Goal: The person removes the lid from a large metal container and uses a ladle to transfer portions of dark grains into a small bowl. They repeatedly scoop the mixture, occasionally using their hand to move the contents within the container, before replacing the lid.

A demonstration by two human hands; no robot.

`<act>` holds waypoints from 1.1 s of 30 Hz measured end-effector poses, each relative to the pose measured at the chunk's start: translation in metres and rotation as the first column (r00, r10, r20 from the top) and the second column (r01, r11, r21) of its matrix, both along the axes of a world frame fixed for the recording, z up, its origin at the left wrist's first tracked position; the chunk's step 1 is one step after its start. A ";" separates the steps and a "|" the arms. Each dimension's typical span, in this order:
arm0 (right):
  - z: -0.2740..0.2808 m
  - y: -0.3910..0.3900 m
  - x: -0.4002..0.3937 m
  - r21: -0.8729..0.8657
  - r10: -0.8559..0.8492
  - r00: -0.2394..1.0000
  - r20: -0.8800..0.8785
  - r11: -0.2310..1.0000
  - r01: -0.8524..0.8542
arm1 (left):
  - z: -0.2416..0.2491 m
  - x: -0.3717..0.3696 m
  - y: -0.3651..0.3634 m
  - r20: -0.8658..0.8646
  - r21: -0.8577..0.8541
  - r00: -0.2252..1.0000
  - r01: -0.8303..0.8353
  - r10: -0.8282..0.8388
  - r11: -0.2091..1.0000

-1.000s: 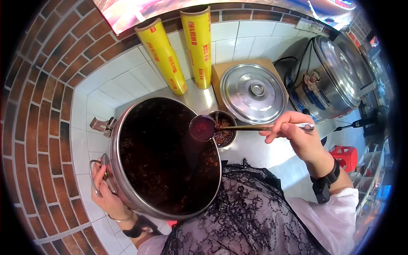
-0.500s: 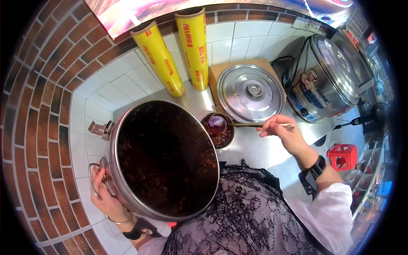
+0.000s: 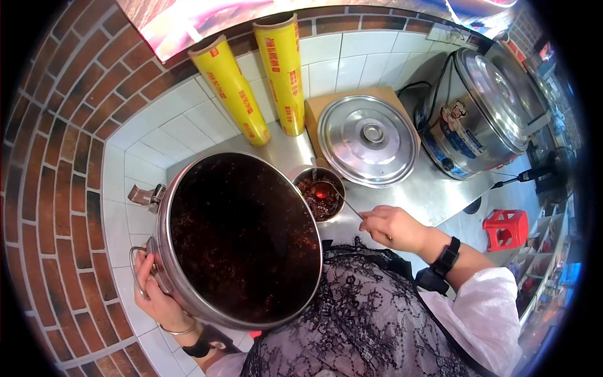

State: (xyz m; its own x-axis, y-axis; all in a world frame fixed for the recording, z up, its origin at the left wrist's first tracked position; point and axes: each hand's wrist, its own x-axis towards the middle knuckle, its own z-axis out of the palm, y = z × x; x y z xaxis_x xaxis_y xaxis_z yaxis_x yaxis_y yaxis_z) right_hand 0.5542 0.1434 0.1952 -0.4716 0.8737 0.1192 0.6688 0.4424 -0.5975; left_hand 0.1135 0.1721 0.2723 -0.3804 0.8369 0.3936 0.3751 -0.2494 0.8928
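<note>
Two vessels were recorded on the steel counter point(image 3: 402, 204). A large round steel pot point(image 3: 242, 235), tilted, was filled with dark red-brown oily liquid flecked with flakes; its looped wire handle point(image 3: 139, 271) was gripped by the closed left hand point(image 3: 157, 295). Just beside its rim, a small round steel bowl point(image 3: 318, 193) was loaded with coarse dark chili solids, and the ladle point(image 3: 321, 190) was set into it, cup down. The thin ladle stem was pinched in the closed right hand point(image 3: 392, 227). A domed shiny lid point(image 3: 369, 139), two yellow film rolls point(image 3: 254, 85) and a cylindrical steel cooker point(image 3: 480, 107) were noted behind.
</note>
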 end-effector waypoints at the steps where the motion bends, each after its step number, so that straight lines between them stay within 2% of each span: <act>1: 0.002 -0.002 -0.001 0.054 0.076 0.995 0.065 0.995 -0.079 | 0.000 0.000 0.000 0.001 0.000 1.000 0.001 -0.001 1.000; 2: 0.003 -0.003 -0.001 0.103 0.147 0.980 0.132 0.982 -0.161 | 0.000 -0.001 0.000 -0.024 -0.006 1.000 0.007 -0.007 1.000; 3: 0.003 -0.006 0.001 0.057 0.196 0.962 0.190 0.976 -0.210 | 0.001 -0.002 0.000 -0.048 -0.012 0.999 0.013 -0.014 1.000; 7: 0.008 -0.012 0.000 0.112 0.199 0.957 0.212 0.968 -0.226 | 0.000 -0.003 0.001 -0.058 -0.005 0.998 0.010 -0.010 1.000; 9: 0.009 -0.014 -0.001 0.104 0.149 0.984 0.099 0.982 -0.159 | 0.001 -0.002 0.000 -0.055 -0.009 0.998 0.012 -0.012 1.000; 10: 0.007 -0.016 0.001 0.106 0.147 0.984 0.100 0.982 -0.158 | -0.001 -0.003 0.001 -0.054 -0.008 0.998 0.013 -0.014 1.000; 12: 0.003 -0.021 0.007 -0.070 -0.108 0.989 -0.102 0.992 0.101 | -0.002 -0.006 0.001 -0.052 0.008 0.998 0.022 -0.021 1.000; 13: 0.005 -0.021 0.007 -0.068 -0.108 0.989 -0.102 0.993 0.101 | -0.002 -0.006 0.001 -0.052 0.009 0.998 0.021 -0.021 1.000; 14: 0.009 -0.022 0.009 -0.232 -0.304 0.919 -0.251 0.941 0.247 | -0.001 -0.004 0.000 -0.050 0.005 0.999 0.019 -0.018 1.000; 15: 0.013 -0.022 0.009 -0.407 -0.499 0.790 -0.356 0.844 0.350 | -0.001 -0.004 0.000 -0.047 0.004 0.999 0.017 -0.017 1.000; 16: 0.016 -0.021 0.010 -0.406 -0.499 0.790 -0.356 0.844 0.350 | 0.000 -0.003 0.000 -0.047 0.005 0.999 0.017 -0.017 1.000; 18: 0.025 -0.016 0.015 -0.578 -0.628 0.433 -0.646 0.774 0.259 | 0.001 -0.001 -0.001 -0.040 -0.003 0.999 -0.003 0.003 1.000; 20: 0.041 -0.014 0.018 -0.614 -0.668 0.393 -0.632 0.741 0.271 | 0.002 -0.002 0.000 -0.053 -0.003 0.999 0.008 -0.008 1.000; 22: 0.049 -0.014 0.020 -0.580 -0.618 0.274 -0.737 0.786 0.213 | 0.001 -0.003 -0.001 -0.066 -0.004 0.998 0.019 -0.019 1.000; 26: 0.067 -0.013 0.015 -0.543 -0.566 0.211 -0.797 0.825 0.157 | -0.001 -0.005 -0.001 -0.033 0.009 0.999 0.030 -0.030 1.000; 30: 0.080 -0.008 -0.001 -0.536 -0.533 0.294 -0.794 0.841 0.078 | 0.001 -0.003 -0.002 -0.046 -0.002 0.999 0.012 -0.012 1.000; 32: 0.081 -0.005 -0.014 -0.411 -0.384 0.640 -0.666 0.904 0.116 | 0.002 -0.002 -0.002 -0.061 -0.007 0.998 0.016 -0.017 1.000; 33: 0.080 -0.002 -0.022 -0.332 -0.268 0.714 -0.646 0.942 0.053 | 0.002 -0.003 -0.002 -0.075 -0.010 0.997 0.021 -0.022 1.000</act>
State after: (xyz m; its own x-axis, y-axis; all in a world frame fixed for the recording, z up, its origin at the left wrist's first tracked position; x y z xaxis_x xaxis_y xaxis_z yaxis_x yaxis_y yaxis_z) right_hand 0.5323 0.1409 0.2756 -0.2073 0.9735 0.0966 0.0843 0.1162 -0.9896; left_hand 0.1104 0.1702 0.2745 -0.3320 0.8482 0.4126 0.4357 -0.2500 0.8647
